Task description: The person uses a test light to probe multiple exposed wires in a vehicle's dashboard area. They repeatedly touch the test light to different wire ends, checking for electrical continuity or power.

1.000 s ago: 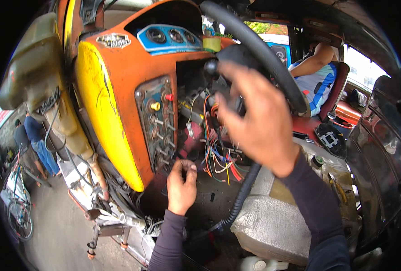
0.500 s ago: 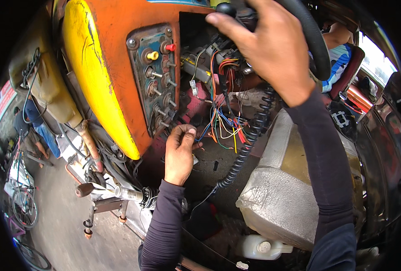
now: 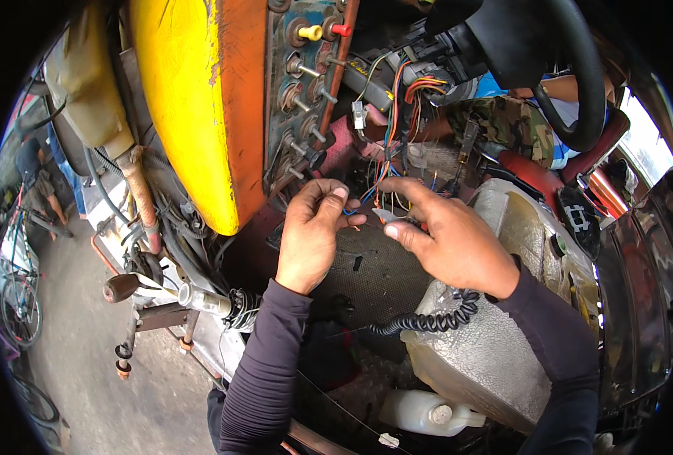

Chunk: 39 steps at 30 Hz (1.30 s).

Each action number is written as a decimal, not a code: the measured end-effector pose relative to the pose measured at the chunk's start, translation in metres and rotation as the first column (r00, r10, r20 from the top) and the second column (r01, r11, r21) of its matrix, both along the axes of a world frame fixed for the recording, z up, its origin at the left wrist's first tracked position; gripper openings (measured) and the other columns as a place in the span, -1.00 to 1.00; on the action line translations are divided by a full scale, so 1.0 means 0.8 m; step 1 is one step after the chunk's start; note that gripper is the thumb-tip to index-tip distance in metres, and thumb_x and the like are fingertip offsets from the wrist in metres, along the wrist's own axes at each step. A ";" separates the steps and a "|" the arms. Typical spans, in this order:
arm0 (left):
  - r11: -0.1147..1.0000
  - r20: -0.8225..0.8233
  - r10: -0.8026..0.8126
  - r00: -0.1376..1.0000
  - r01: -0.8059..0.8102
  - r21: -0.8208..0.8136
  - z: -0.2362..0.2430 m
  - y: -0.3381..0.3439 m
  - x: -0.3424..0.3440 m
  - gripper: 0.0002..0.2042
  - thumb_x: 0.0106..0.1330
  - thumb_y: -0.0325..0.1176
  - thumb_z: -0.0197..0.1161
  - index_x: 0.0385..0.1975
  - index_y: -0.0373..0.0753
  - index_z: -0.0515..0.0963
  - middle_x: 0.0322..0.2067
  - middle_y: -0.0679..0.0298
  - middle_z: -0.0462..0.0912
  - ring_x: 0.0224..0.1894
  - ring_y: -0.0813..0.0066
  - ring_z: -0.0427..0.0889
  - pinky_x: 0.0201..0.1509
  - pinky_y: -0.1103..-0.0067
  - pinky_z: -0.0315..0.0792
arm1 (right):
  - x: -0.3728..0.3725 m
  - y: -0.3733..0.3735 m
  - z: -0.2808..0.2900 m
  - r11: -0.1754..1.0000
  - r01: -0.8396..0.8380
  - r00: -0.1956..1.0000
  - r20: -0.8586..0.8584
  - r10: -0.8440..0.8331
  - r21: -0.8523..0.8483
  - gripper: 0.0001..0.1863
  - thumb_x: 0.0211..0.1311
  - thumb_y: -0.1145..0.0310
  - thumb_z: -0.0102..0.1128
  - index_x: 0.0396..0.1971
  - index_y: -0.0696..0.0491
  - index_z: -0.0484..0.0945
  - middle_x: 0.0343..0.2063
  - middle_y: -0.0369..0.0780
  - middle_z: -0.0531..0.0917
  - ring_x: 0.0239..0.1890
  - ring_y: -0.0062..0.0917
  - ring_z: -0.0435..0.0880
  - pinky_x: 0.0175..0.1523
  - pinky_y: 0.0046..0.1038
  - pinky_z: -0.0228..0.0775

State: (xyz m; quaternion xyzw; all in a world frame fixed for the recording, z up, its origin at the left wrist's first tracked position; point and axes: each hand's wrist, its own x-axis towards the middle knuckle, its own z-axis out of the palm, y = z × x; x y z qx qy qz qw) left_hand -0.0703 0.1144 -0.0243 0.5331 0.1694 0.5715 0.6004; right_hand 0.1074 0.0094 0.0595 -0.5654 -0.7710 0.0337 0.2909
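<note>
Nearest the camera, two forearms in dark grey sleeves come up from the lower edge. Just below the right wrist a black coiled cord (image 3: 427,322) lies across a cracked, plastic-covered seat (image 3: 488,356), and lower still a white plastic bottle (image 3: 427,413) rests near the floor.

The left hand (image 3: 311,235) has its grip closed: thumb and fingertips pinch thin coloured wires (image 3: 363,208) at the top of the hand. The right hand (image 3: 446,239) sits just right of it, thumb and forefinger pinched on a small pale connector (image 3: 386,216) at the ends of the same wires, its other fingers loosely spread. The two grips are nearly touching, with the wires between them. Under both hands is a dark mesh-patterned floor mat (image 3: 374,269).

Above the grips the wires rise into a tangled bundle (image 3: 405,98) of orange, red, blue and white leads under the steering column. Left of that bundle, above the left grip, stands a worn blue switch panel (image 3: 302,83) with metal toggles and yellow and red knobs, set in an orange and yellow dashboard (image 3: 200,98). Up and right of the right grip curves a black steering wheel (image 3: 579,68). Beyond it another person in camouflage clothing (image 3: 511,125) sits on a red seat (image 3: 537,171). Far to the left, outside, a bicycle (image 3: 18,303) stands on the pavement
</note>
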 end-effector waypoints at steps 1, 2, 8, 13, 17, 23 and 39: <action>1.000 -0.016 0.001 1.000 -0.001 0.003 0.000 0.000 -0.001 -0.83 0.63 -0.40 0.08 -0.06 -0.39 0.51 -0.14 0.23 0.58 -0.05 0.43 0.67 0.04 0.41 0.69 | 0.000 0.001 0.001 0.999 0.006 1.000 -0.015 -0.006 -0.042 -0.54 0.44 0.35 0.28 0.29 0.05 0.49 -0.10 -0.03 0.76 -0.12 -0.17 0.79 0.03 -0.22 0.55; 1.000 -0.013 0.002 1.000 -0.002 0.007 0.000 0.001 -0.001 -0.83 0.63 -0.40 0.08 -0.05 -0.40 0.52 -0.16 0.21 0.59 -0.09 0.45 0.67 0.02 0.44 0.70 | 0.001 0.003 0.002 0.996 0.012 0.999 -0.030 -0.014 -0.085 -0.56 0.44 0.36 0.29 0.26 0.05 0.51 -0.11 -0.04 0.76 -0.14 -0.21 0.79 0.02 -0.24 0.55; 1.000 0.010 0.003 1.000 -0.003 0.017 -0.003 0.001 0.005 -0.82 0.64 -0.40 0.08 -0.04 -0.41 0.53 -0.18 0.18 0.61 -0.15 0.49 0.67 -0.03 0.50 0.72 | 0.007 0.011 0.000 0.991 -0.029 0.997 -0.074 0.019 -0.134 -0.58 0.45 0.29 0.26 0.24 0.02 0.56 -0.03 -0.01 0.75 0.01 -0.09 0.74 0.13 -0.15 0.54; 1.000 -0.008 -0.013 1.000 0.013 -0.018 -0.002 0.004 0.001 -0.83 0.63 -0.42 0.07 -0.05 -0.41 0.51 -0.15 0.18 0.60 -0.05 0.43 0.68 0.06 0.45 0.68 | -0.007 -0.024 0.021 0.987 0.080 0.997 0.025 -0.077 -0.143 -0.46 0.45 0.27 0.29 0.38 0.00 0.45 -0.03 -0.03 0.77 -0.10 -0.13 0.82 0.02 -0.18 0.60; 1.000 -0.050 -0.004 0.999 0.003 -0.008 -0.002 0.005 0.000 -0.83 0.62 -0.42 0.08 -0.05 -0.42 0.52 -0.15 0.20 0.60 -0.03 0.42 0.69 0.08 0.50 0.67 | -0.024 -0.030 0.012 0.986 -0.062 0.974 0.206 0.094 -0.156 -0.44 0.40 0.29 0.30 0.39 -0.13 0.46 0.04 -0.06 0.75 -0.01 -0.04 0.76 0.08 -0.09 0.60; 1.000 -0.013 0.000 1.000 0.000 0.020 -0.001 0.000 0.005 -0.81 0.62 -0.38 0.12 -0.07 -0.41 0.55 -0.20 0.20 0.66 -0.13 0.50 0.69 -0.03 0.55 0.64 | -0.014 -0.005 -0.011 0.993 -0.092 0.984 0.146 0.102 -0.075 -0.60 0.39 0.29 0.31 0.21 -0.07 0.60 0.00 -0.12 0.77 0.01 -0.08 0.75 0.09 -0.10 0.58; 1.000 -0.039 0.014 0.999 -0.014 0.019 0.000 -0.001 0.003 -0.79 0.63 -0.37 0.12 -0.06 -0.44 0.55 -0.19 0.18 0.67 -0.17 0.52 0.69 -0.08 0.56 0.66 | -0.008 0.002 -0.018 0.987 -0.157 0.980 0.126 0.153 0.026 -0.61 0.37 0.34 0.30 0.18 -0.06 0.60 -0.25 -0.02 0.78 -0.20 -0.02 0.76 -0.08 -0.02 0.58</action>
